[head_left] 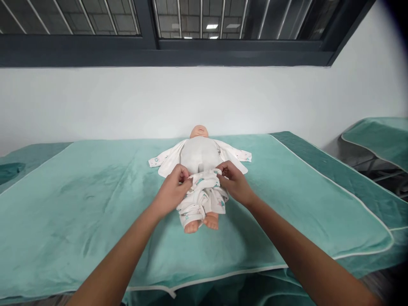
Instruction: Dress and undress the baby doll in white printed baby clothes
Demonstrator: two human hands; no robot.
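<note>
A baby doll [199, 131] lies on its back, its head by the wall and its bare feet toward me. White patterned pants [204, 191] cover its legs in bunched folds, with both feet showing below the cuffs. My left hand [174, 187] pinches the waistband at its left side. At the right side of the waistband, my right hand [235, 180] grips the cloth between thumb and fingers. An open white jacket [234, 155] spreads out under the doll's arms, with patterned cuffs. The pale cloth torso [200, 153] is exposed above the waistband.
Beneath the doll, a green blanket [105, 204] with white piping covers a bed. A white wall [127, 102] and a dark-framed barred window [178, 57] stand behind. Another green-covered surface [382, 136] is at the right, with dark metal parts under it.
</note>
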